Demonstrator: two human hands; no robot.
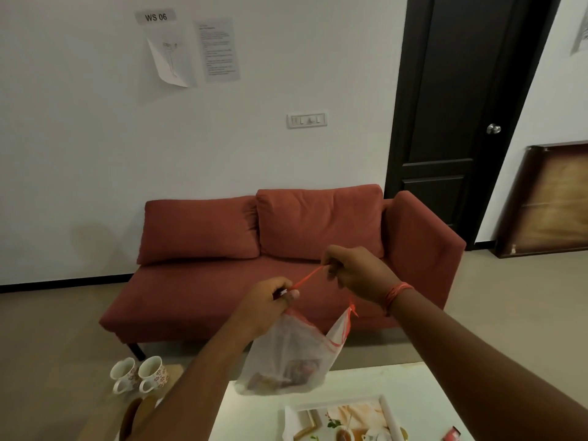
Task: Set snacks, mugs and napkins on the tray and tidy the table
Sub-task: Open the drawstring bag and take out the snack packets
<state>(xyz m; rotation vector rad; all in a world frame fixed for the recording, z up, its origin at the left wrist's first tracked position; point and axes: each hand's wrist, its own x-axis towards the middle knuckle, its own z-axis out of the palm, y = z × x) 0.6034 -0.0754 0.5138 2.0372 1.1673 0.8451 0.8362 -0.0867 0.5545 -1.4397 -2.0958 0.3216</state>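
Observation:
A clear plastic snack bag (286, 354) with a red zip strip hangs above the far edge of the white table (413, 386), with brownish snacks in its bottom. My left hand (270, 303) pinches the bag's top at the red strip. My right hand (353, 268) holds the other end of the red strip, stretched taut between both hands. Two white floral mugs (138, 374) stand side by side on a wooden surface at lower left. A printed tray (350, 421) lies on the table near the bottom edge.
A red sofa (270, 259) stands against the wall behind the table. A small red packet (451, 436) lies at the table's bottom right. A dark door (461, 106) is at the right, and a wooden board (550, 198) leans on the wall.

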